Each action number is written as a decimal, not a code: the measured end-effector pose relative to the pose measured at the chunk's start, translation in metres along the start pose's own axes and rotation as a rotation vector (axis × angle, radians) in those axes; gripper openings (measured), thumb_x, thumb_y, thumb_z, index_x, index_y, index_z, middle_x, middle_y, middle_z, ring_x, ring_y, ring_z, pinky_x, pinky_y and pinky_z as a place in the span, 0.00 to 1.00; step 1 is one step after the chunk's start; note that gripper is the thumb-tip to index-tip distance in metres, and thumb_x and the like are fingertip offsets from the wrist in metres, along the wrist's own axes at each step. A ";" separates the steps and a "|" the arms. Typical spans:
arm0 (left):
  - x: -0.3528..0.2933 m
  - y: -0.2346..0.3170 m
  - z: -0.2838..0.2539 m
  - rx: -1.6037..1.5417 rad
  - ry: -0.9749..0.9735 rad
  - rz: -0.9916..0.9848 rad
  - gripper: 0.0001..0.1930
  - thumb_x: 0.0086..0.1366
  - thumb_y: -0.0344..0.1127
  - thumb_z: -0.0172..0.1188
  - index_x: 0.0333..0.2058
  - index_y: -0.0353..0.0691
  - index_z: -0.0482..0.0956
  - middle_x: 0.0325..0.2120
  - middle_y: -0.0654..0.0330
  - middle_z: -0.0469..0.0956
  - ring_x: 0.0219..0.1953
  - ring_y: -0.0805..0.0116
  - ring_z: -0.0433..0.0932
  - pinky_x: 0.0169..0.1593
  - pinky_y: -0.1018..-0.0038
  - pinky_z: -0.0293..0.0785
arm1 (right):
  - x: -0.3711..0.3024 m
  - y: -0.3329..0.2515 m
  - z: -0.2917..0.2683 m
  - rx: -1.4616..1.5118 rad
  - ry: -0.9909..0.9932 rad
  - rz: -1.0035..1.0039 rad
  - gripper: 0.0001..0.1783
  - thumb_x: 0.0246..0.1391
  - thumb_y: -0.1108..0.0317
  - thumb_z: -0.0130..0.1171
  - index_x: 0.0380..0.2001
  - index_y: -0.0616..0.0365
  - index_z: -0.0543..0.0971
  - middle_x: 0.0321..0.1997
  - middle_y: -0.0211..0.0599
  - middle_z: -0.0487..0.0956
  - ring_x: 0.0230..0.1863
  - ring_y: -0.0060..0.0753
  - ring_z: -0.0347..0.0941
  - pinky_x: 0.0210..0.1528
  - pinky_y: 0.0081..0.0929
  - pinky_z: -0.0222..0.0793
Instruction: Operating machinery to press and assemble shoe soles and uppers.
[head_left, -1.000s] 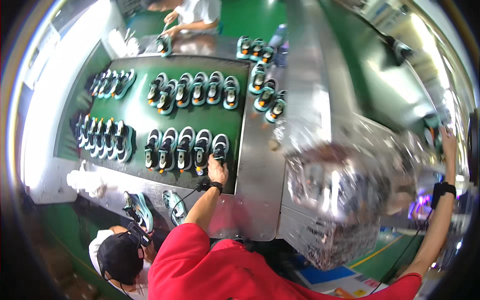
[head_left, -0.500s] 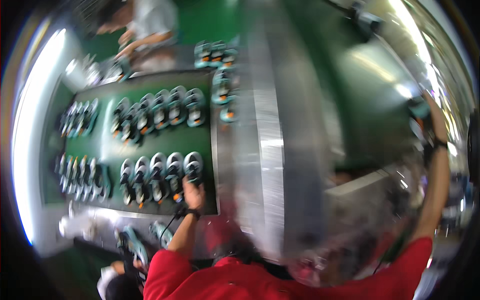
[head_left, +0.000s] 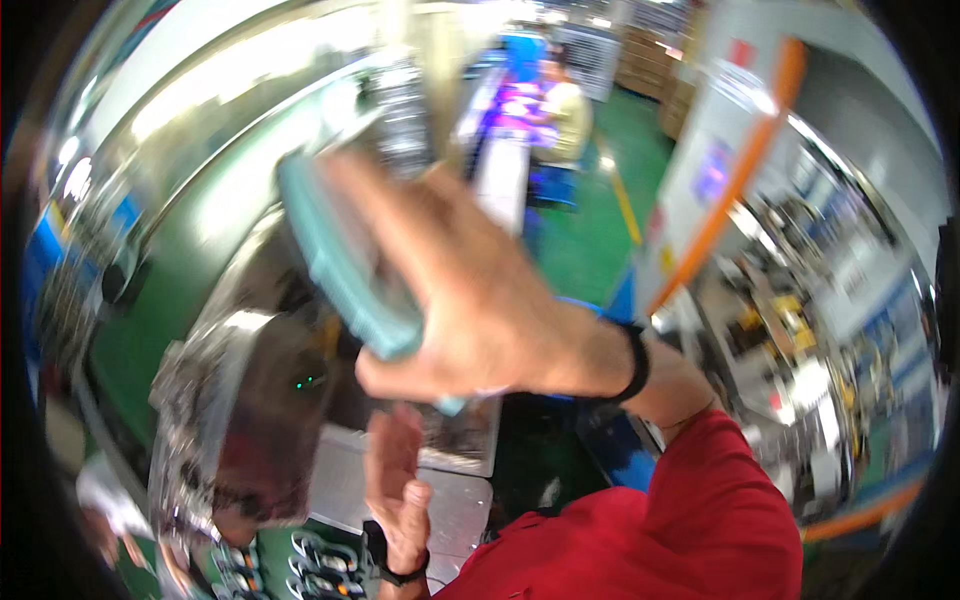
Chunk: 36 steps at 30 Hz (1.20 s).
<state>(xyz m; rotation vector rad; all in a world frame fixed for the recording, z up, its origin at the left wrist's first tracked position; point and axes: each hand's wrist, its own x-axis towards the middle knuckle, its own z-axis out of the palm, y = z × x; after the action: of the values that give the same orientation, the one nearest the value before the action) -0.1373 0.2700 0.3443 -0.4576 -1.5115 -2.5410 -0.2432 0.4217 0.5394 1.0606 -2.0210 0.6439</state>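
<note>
Raised across the middle of the view, my right hand point(head_left: 490, 310) is closed around a shoe point(head_left: 345, 270), blurred by motion. The shoe's teal sole faces left, and most of its upper is hidden behind my fingers. A small teal bit shows under that hand; I cannot tell whether it belongs to the same shoe. Lower down, my left hand point(head_left: 398, 490) is empty, its fingers stretched upward and the thumb apart. It is over a metal tabletop point(head_left: 340, 485). Several teal-soled shoes point(head_left: 325, 570) lie at the bottom left, near my left wrist.
A plastic-wrapped machine housing point(head_left: 265, 410) stands left of my left hand, with a green conveyor belt point(head_left: 150, 330) beyond it. An orange-edged cabinet point(head_left: 735, 180) rises at right. A person in yellow point(head_left: 565, 115) sits far ahead; another in white point(head_left: 110, 495) is at lower left.
My view has swung right, away from the shoe rows. My right hand has come from the far right to the middle with a shoe; my left hand has left the shoe it was touching.
</note>
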 end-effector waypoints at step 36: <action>-0.384 -0.535 0.767 0.901 -1.148 -0.007 0.42 0.53 0.39 0.66 0.58 0.25 0.51 0.51 0.33 0.68 0.53 0.39 0.71 0.56 0.56 0.69 | -0.663 -0.298 -0.477 -1.085 1.535 1.621 0.31 0.39 0.76 0.60 0.52 0.67 0.71 0.43 0.36 0.76 0.42 0.27 0.72 0.49 0.23 0.68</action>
<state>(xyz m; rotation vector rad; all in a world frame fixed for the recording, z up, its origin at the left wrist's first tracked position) 0.2148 1.1895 0.1139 -1.8274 -2.6569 -1.1966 0.4400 0.9105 0.3159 -1.5216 -0.9183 0.5321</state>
